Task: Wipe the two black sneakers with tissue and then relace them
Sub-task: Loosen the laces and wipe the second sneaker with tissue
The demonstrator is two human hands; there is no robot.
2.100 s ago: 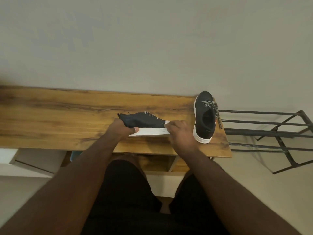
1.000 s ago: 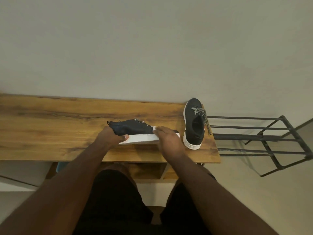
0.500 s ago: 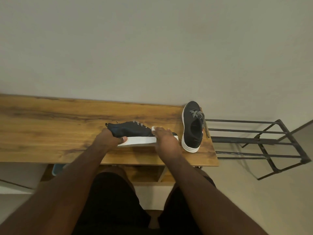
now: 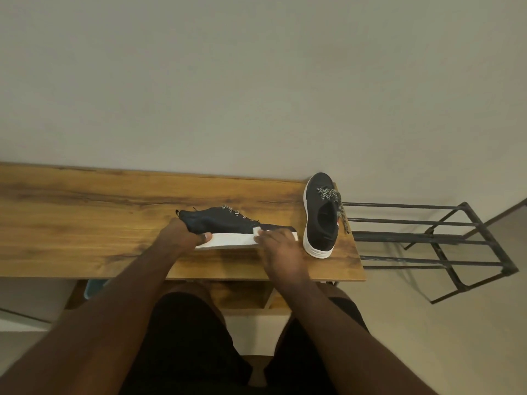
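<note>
A black sneaker with a white sole [image 4: 225,223] lies tipped on its side on the wooden table [image 4: 85,223], sole edge toward me. My left hand [image 4: 182,235] grips its heel end on the left. My right hand [image 4: 281,249] presses a white tissue [image 4: 258,231] against the sole near the toe end; most of the tissue is hidden under my fingers. The second black sneaker [image 4: 320,215] stands upright at the table's right end, toe away from me, with speckled laces loose across its top.
A black metal rack [image 4: 427,240] stands on the floor right of the table. The wall runs along the table's far edge. Shelves and a blue object [image 4: 94,287] sit under the table. My legs are below the front edge.
My right hand has slid the tissue along the white sole, first leftward from the toe, then back toward the toe. My left hand keeps its grip on the heel.
</note>
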